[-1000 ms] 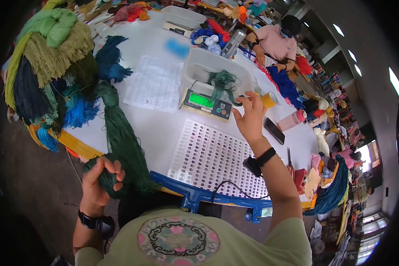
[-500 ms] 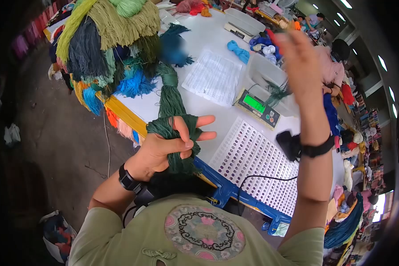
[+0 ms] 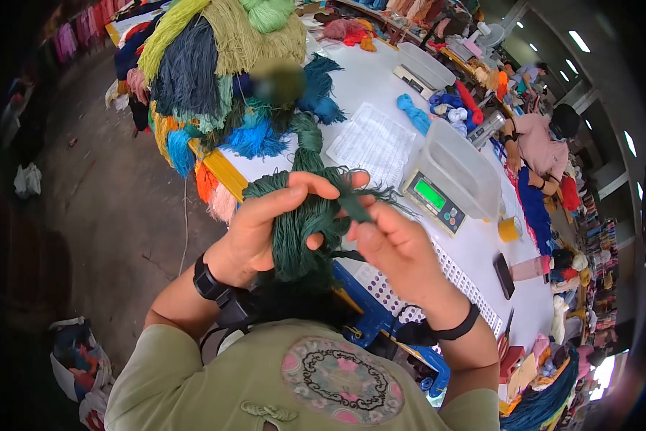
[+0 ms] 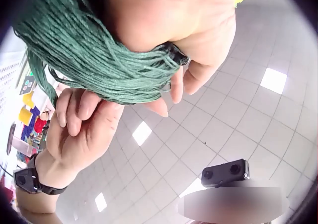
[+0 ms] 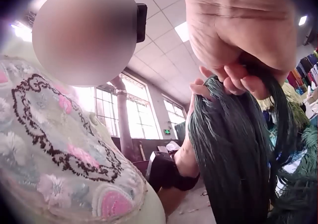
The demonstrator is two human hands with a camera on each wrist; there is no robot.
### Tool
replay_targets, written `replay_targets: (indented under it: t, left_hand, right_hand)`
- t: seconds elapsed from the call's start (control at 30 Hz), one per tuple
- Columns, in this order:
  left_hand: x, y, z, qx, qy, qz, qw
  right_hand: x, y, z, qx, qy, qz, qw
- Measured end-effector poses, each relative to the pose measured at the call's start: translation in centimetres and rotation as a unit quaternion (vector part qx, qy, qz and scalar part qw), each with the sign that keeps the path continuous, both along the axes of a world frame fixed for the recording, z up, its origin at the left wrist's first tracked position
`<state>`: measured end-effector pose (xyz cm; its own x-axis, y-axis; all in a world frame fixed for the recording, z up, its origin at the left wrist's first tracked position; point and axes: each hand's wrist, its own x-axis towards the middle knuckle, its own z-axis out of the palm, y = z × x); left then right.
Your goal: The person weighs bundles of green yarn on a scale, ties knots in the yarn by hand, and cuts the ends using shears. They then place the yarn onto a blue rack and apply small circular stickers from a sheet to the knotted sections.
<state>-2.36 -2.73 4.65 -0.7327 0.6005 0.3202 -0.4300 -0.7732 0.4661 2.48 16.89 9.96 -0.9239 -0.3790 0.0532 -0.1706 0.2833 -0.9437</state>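
Observation:
My left hand (image 3: 254, 219) holds a thick skein of dark green thread (image 3: 298, 248), its fingers curled through and around it in front of my chest. Close beside those fingers, my right hand (image 3: 402, 251) pinches a smaller bunch of green thread (image 3: 353, 203), blurred, with loose ends sticking out to the right. In the left wrist view the skein (image 4: 99, 70) drapes under the palm, and the right hand (image 4: 84, 129) is up against its lower edge. The right wrist view shows strands (image 5: 284, 115) hanging from the right fingers beside the skein (image 5: 226, 149).
A digital scale (image 3: 433, 205) with a lit green display carries a clear plastic tub (image 3: 459, 161). Around it lie a printed sheet (image 3: 373, 144), a perforated white board (image 3: 470, 287), a phone (image 3: 504, 276) and a yellow spool (image 3: 509, 229). Coloured skeins (image 3: 193, 68) pile at left; another person (image 3: 545, 147) sits across.
My right hand has come from the tub to the left hand, bringing the small green bunch out of the tub. The left hand has risen with the skein. The head view has shifted.

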Motion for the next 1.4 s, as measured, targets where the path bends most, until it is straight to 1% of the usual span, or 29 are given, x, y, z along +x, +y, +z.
replay_targets:
  t: [0.03, 0.13, 0.23, 0.3, 0.33, 0.4, 0.47, 0.5, 0.53, 0.6, 0.63, 0.67, 0.7, 0.73, 0.77, 0.8, 0.83, 0.87, 0.93, 0.97, 1.0, 1.03, 1.07, 1.1, 1.13, 1.2, 1.27, 1.37, 1.4]
  left_hand:
    - [0.0, -0.3, -0.3, -0.031, -0.033, 0.01, 0.999]
    - [0.3, -0.4, -0.8, 0.001, -0.098, -0.041, 0.994]
    - [0.6, -0.5, -1.3, 0.004, -0.059, -0.084, 0.995]
    - [1.0, 0.0, -1.1, 0.028, -0.048, -0.125, 0.991]
    - [1.0, 0.1, -1.3, 0.03, -0.047, -0.12, 0.991]
    - [0.8, 0.5, -1.8, 0.034, -0.033, -0.11, 0.993]
    - [0.7, 1.2, -1.3, 0.068, 0.0, -0.093, 0.993]
    - [0.8, 1.2, -0.8, 0.112, -0.038, -0.084, 0.989]
    - [0.9, 1.0, -0.4, 0.155, -0.075, -0.075, 0.982]
    - [0.2, 0.1, -0.8, 0.125, -0.032, -0.081, 0.988]
    - [0.3, 0.1, -0.2, 0.013, 0.005, -0.012, 1.0]
    - [0.5, 0.2, 0.5, -0.099, 0.044, 0.055, 0.993]
    - [0.7, 0.3, 1.4, -0.2, 0.144, 0.116, 0.962]
    - [0.4, 0.5, 1.7, -0.202, 0.148, 0.114, 0.961]
    - [-0.2, 0.6, 2.1, -0.296, 0.315, 0.211, 0.877]
    - [-0.9, 0.6, 2.7, -0.372, 0.467, 0.296, 0.745]
    - [-1.8, 0.6, 2.9, -0.39, 0.561, 0.337, 0.647]
    - [-1.9, 0.6, 3.2, -0.391, 0.566, 0.334, 0.644]
    - [-1.8, 0.3, 3.7, -0.449, 0.595, 0.401, 0.533]
    - [-1.3, 0.3, 3.2, -0.447, 0.561, 0.399, 0.571]
    - [-1.1, -0.1, 2.9, -0.451, 0.558, 0.4, 0.57]
    - [-0.9, -0.7, 2.5, -0.455, 0.482, 0.301, 0.685]
    - [-0.7, -1.5, 2.0, -0.445, 0.39, 0.196, 0.782]
    - [-1.1, -3.4, 1.0, -0.497, 0.322, 0.079, 0.802]
    - [0.2, -4.2, 1.2, -0.436, 0.263, 0.081, 0.857]
    - [1.8, -6.7, 0.7, -0.306, 0.117, 0.039, 0.944]
    - [2.3, -10.7, -0.3, -0.24, 0.034, 0.128, 0.962]
    - [3.2, -17.7, -0.2, -0.168, 0.025, 0.312, 0.935]
    - [3.2, -20.3, -0.6, -0.158, 0.036, 0.377, 0.912]
  right_hand:
    - [0.0, 0.2, 1.0, -0.082, -0.082, -0.052, 0.992]
    - [-2.4, 2.7, 4.1, -0.113, -0.116, -0.126, 0.979]
    - [-3.7, 3.7, 5.4, -0.128, -0.085, -0.116, 0.981]
    - [-3.5, 2.1, 5.8, -0.023, -0.123, -0.093, 0.988]
    - [-3.3, 1.3, 4.5, -0.06, -0.127, -0.038, 0.989]
    - [-1.4, 0.1, 3.0, 0.014, -0.079, 0.038, 0.996]
    - [0.3, -0.4, 3.3, 0.088, -0.146, 0.099, 0.98]
    - [0.6, -0.1, 2.6, 0.087, -0.146, 0.106, 0.98]
    - [0.5, 0.5, 1.3, 0.066, -0.2, 0.074, 0.975]
    - [-0.4, 1.5, -1.5, 0.041, -0.254, 0.042, 0.965]
    - [-1.1, 1.4, -2.6, 0.095, 0.018, -0.065, 0.993]
    - [-1.3, 1.6, -3.2, 0.142, 0.289, -0.17, 0.931]
    - [-1.0, 2.0, -3.4, 0.049, 0.193, -0.186, 0.962]
    - [-0.6, 1.4, -2.6, 0.046, 0.195, -0.189, 0.961]
    - [-0.2, 0.4, -2.0, -0.015, 0.192, -0.129, 0.973]
    - [0.2, -0.7, -1.6, -0.077, 0.189, -0.069, 0.976]
    - [0.5, -1.8, -1.5, -0.124, 0.14, -0.043, 0.981]
    - [0.5, -2.8, -1.4, -0.17, 0.126, -0.036, 0.977]
    - [-0.1, -3.4, -1.4, -0.174, 0.08, 0.031, 0.981]
    - [-0.4, -3.4, -1.3, -0.176, 0.08, 0.034, 0.981]
    - [-0.7, -3.4, -1.3, -0.161, -0.036, 0.082, 0.983]
    - [-1.0, -3.4, -1.3, -0.143, -0.152, 0.131, 0.969]
    - [-1.3, -3.4, -0.7, -0.142, -0.156, 0.137, 0.968]
    - [-1.6, -3.2, 0.3, -0.162, -0.18, 0.101, 0.965]
    - [-2.1, -2.6, 1.0, -0.18, -0.203, 0.063, 0.96]
    - [-4.2, 0.7, 0.8, -0.333, -0.181, 0.06, 0.923]
    - [-5.3, 4.0, 1.9, -0.395, -0.157, 0.015, 0.905]
    - [-5.5, 7.2, 3.1, -0.414, -0.156, 0.002, 0.897]
    - [-5.2, 7.3, 3.7, -0.388, -0.116, -0.101, 0.909]
